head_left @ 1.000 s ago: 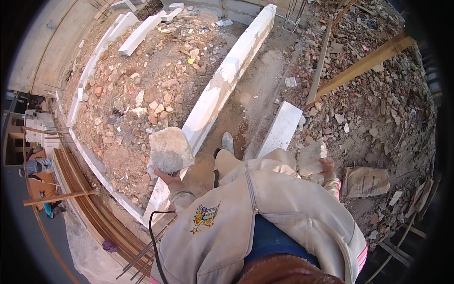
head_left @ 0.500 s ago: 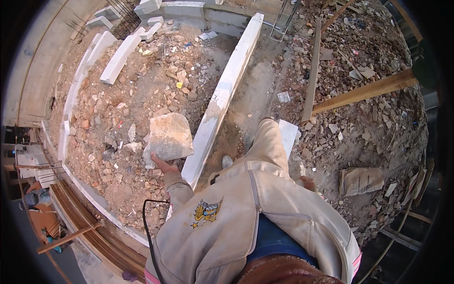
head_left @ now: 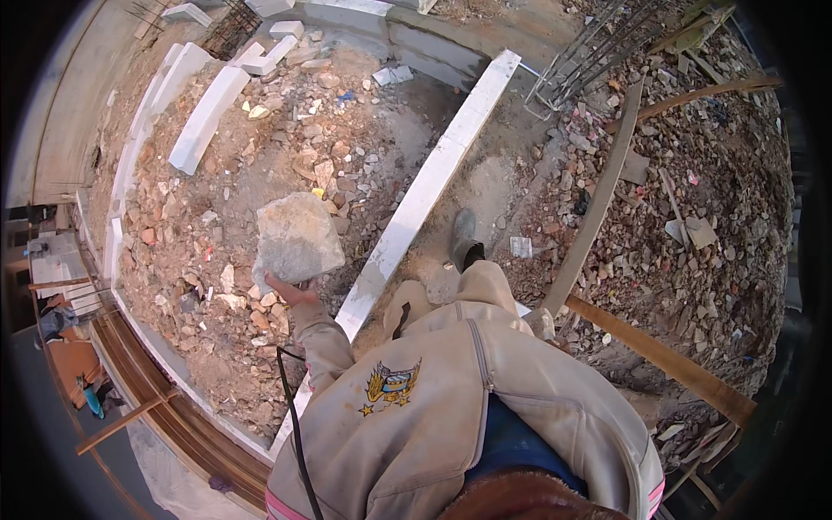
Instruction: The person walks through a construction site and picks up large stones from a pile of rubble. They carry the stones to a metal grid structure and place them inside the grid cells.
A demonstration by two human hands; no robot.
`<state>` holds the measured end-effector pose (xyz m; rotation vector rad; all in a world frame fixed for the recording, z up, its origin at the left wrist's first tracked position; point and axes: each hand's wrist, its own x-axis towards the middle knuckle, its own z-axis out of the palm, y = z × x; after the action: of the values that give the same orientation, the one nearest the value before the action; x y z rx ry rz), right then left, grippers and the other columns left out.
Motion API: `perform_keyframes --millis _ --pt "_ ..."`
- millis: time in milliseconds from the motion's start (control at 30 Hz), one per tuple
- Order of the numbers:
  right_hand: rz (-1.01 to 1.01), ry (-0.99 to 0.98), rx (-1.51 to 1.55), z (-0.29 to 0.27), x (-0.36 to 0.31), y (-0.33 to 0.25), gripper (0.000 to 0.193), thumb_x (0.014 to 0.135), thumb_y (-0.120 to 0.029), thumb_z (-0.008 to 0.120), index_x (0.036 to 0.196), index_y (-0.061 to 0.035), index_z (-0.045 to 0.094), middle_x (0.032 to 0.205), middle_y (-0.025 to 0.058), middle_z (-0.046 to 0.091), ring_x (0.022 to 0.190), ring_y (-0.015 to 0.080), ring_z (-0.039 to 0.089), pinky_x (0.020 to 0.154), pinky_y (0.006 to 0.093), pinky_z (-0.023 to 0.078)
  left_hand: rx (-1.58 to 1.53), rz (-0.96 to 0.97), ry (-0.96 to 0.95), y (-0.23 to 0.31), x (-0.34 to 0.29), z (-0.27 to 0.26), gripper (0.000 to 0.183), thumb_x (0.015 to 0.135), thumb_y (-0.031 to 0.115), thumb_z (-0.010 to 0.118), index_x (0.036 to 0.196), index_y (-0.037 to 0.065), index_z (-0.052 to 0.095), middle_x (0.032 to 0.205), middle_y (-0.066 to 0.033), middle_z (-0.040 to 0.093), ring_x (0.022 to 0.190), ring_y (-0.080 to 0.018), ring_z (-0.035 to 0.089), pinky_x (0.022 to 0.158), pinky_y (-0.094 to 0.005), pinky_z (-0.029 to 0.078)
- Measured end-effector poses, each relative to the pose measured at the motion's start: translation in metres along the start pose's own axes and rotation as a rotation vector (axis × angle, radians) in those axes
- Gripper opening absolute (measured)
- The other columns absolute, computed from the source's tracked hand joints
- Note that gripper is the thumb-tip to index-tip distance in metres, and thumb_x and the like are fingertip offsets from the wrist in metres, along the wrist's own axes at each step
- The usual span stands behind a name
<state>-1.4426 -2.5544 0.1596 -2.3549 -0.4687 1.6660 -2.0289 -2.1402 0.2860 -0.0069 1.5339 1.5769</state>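
Note:
A large rough stone block, pale tan and grey, is held off the rubble in front of me on the left. My left hand grips its lower right edge, thumb against the near face and the other fingers mostly hidden beneath it. Just right of the stone runs a long white concrete beam. My right hand barely shows at the right side of my jacket, close to a wooden plank; its fingers are hidden.
My grey boot stands on the dirt strip right of the beam. Broken rubble covers the right side, with another timber slanting across it. A steel rebar cage lies at the far right. White curb blocks are at the far left.
I have stepped forward, and a boot now shows ahead of me. The stone has moved forward over the rubble with my left hand still on it.

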Motion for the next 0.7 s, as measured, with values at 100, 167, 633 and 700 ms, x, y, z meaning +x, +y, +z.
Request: perform_keyframes --millis 100,167,633,700 --pt "-0.197 0.103 0.078 -0.076 0.028 -0.068 0.056 0.076 -0.016 0.072 0.127 -0.005 0.053 0.115 0.0118 0.062 0.096 0.0259 0.062 0.08 0.0368 0.052 0.004 0.021 0.02 -0.001 0.0 0.048 0.086 0.078 0.074 0.047 0.147 0.024 0.036 0.149 -0.0057 0.038 0.134 -0.032 0.037 0.102 -0.0609 0.032" --pt "-0.398 0.22 0.145 -0.141 0.067 -0.111 0.058 0.074 -0.008 0.074 0.127 -0.004 0.052 0.112 0.009 0.062 0.095 0.0222 0.061 0.079 0.0358 0.052 -0.006 -0.032 0.01 0.008 -0.009 0.086 0.085 0.078 0.073 0.047 0.147 0.024 0.037 0.149 -0.0058 0.038 0.135 -0.0321 0.037 0.102 -0.0612 0.032" --pt "-0.471 0.36 0.931 -0.171 0.071 -0.438 0.062 0.083 -0.03 0.07 0.137 -0.0067 0.05 0.134 0.0115 0.053 0.121 0.0307 0.051 0.089 0.0605 0.048 -0.111 0.043 -0.096 0.04 0.055 0.288 0.086 0.076 0.073 0.047 0.148 0.027 0.035 0.152 -0.0059 0.034 0.138 -0.035 0.033 0.105 -0.067 0.027" --pt "-0.454 0.316 0.973 -0.155 0.094 -0.468 0.059 0.084 -0.03 0.07 0.135 -0.0074 0.052 0.133 0.0119 0.054 0.122 0.0311 0.051 0.088 0.0607 0.049 -0.102 0.036 -0.089 0.045 0.082 0.323 0.086 0.076 0.073 0.047 0.148 0.027 0.035 0.152 -0.0057 0.034 0.138 -0.0349 0.033 0.106 -0.0672 0.026"
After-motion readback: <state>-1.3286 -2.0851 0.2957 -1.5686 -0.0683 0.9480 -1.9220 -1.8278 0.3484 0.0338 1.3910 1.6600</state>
